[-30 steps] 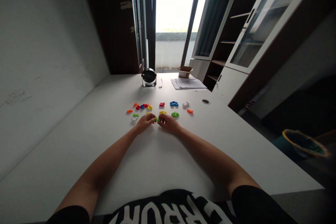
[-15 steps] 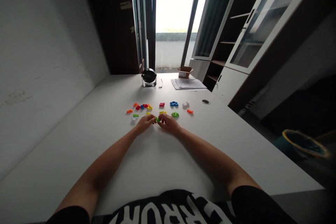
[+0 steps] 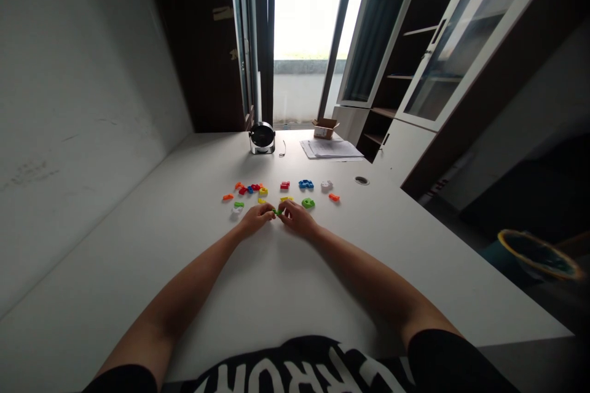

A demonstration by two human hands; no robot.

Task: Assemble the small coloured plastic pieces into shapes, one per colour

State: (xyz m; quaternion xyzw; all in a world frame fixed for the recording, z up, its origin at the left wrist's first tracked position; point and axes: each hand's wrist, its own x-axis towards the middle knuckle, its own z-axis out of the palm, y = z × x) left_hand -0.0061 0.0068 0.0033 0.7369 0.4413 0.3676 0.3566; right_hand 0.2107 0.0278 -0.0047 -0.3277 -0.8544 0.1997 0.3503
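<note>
My left hand (image 3: 256, 218) and my right hand (image 3: 295, 217) meet at the middle of the white table (image 3: 276, 282), both pinching a small green plastic piece (image 3: 277, 212) between their fingertips. Just beyond the hands lie several small coloured pieces: a green one (image 3: 308, 202), a yellow one (image 3: 286, 199), a blue one (image 3: 305, 183), a red one (image 3: 284, 185), a white one (image 3: 326, 184) and an orange one (image 3: 334, 197). A cluster of orange, red and blue pieces (image 3: 249, 187) lies to the left, with a green piece (image 3: 238, 204) near my left hand.
A small round black fan (image 3: 262, 137) stands at the table's far edge. Papers (image 3: 329, 147) and a small cardboard box (image 3: 324, 127) lie at the far right. A cable hole (image 3: 361, 180) is in the tabletop. Glass-door cabinets (image 3: 415, 61) stand to the right, a bin (image 3: 534, 255) below.
Both hands stay together on the green piece. The view has tipped slightly, so everything sits a few pixels lower.
</note>
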